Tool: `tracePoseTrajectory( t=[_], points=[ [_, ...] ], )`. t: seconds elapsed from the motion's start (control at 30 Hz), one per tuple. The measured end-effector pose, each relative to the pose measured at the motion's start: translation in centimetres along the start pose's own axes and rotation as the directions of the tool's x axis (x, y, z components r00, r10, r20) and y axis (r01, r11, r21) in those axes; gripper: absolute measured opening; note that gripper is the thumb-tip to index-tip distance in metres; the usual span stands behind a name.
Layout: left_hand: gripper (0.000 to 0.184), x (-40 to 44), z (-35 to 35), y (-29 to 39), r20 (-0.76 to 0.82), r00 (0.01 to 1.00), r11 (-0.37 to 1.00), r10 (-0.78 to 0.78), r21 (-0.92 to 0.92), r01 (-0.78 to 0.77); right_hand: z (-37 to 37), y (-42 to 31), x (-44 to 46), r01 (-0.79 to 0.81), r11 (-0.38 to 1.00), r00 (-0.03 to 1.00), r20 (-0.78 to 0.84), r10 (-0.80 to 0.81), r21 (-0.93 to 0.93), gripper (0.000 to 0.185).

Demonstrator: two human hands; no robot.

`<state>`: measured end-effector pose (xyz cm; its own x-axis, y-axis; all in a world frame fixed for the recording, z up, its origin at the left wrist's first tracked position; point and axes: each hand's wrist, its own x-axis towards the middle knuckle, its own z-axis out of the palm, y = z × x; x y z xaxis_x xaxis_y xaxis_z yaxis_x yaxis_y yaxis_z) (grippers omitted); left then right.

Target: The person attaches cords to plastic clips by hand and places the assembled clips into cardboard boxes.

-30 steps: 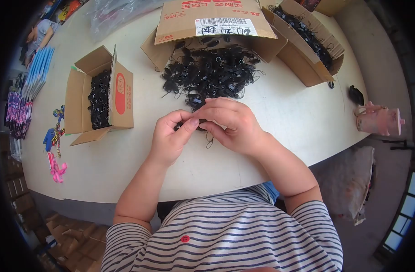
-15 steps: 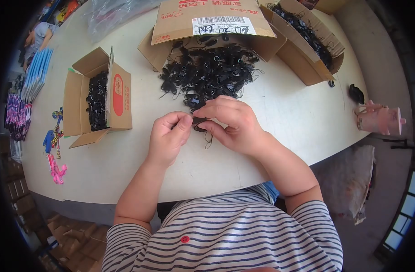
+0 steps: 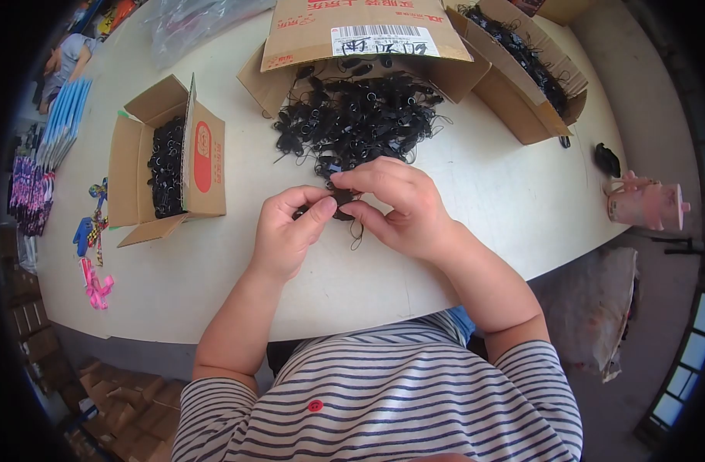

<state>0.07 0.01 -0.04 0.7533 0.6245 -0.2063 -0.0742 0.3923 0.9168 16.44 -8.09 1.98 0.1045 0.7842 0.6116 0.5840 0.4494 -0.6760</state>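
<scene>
Between my two hands is a small black piece with a thin cord loop [image 3: 342, 202], held just above the table in front of the pile. My left hand [image 3: 295, 231] pinches its left end between thumb and bent fingers. From the other side, my right hand [image 3: 402, 204] grips it with thumb below and fingertips above; the fingers partly cover it. Right behind the fingertips lies a heap of similar black pieces [image 3: 368, 115], with metal rings and cord loops, spilling from a tipped cardboard box [image 3: 306, 38].
On the left stands an open carton [image 3: 206, 200] of black pieces. Another long carton [image 3: 514, 115] of them sits at the back right. A pink cup [image 3: 645, 204] is near the right edge. Pink ribbon [image 3: 98, 292] and stacked blue packs [image 3: 66, 119] lie far left, near another person [image 3: 69, 58].
My left thumb has moved slightly right, and the black piece has turned so more of it shows between the hands. My right fingers have spread a little wider.
</scene>
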Motion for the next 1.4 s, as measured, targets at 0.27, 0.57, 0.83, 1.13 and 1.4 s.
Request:
tracePoseTrajectory(
  t=[0.27, 0.57, 0.83, 1.13, 1.4],
  points=[
    [0.012, 0.1, 0.3, 0.3, -0.053, 0.997, 0.998, -0.05, -0.048, 0.048, -0.6, 0.3, 0.1, -0.031, 0.999, 0.999, 0.02, 0.031, -0.007, 0.032],
    [0.015, 0.1, 0.2, 0.3, -0.054, 0.998, 0.993, 0.032, 0.112, -0.026, -0.4, 0.0, 0.2, -0.044, 0.999, 0.996, 0.078, 0.044, 0.0, 0.032],
    [0.015, 0.0, 0.3, 0.3, -0.021, 1.0, 0.998, -0.013, 0.068, 0.015, -0.2, 0.2, 0.0, -0.022, 1.0, 0.996, 0.084, 0.022, -0.003, 0.031],
    [0.017, 0.0, 0.3, 0.1, -0.022, 0.999, 0.998, -0.046, 0.03, 0.047, 0.1, 0.0, 0.0, -0.029, 1.0, 0.996, 0.085, 0.03, -0.01, 0.025],
    [0.015, 0.1, 0.5, 0.2, -0.002, 0.998, 0.998, -0.058, -0.004, 0.058, 0.7, 0.4, -0.3, 0.032, 0.999, 0.999, 0.026, -0.031, -0.01, 0.025]
  ],
)
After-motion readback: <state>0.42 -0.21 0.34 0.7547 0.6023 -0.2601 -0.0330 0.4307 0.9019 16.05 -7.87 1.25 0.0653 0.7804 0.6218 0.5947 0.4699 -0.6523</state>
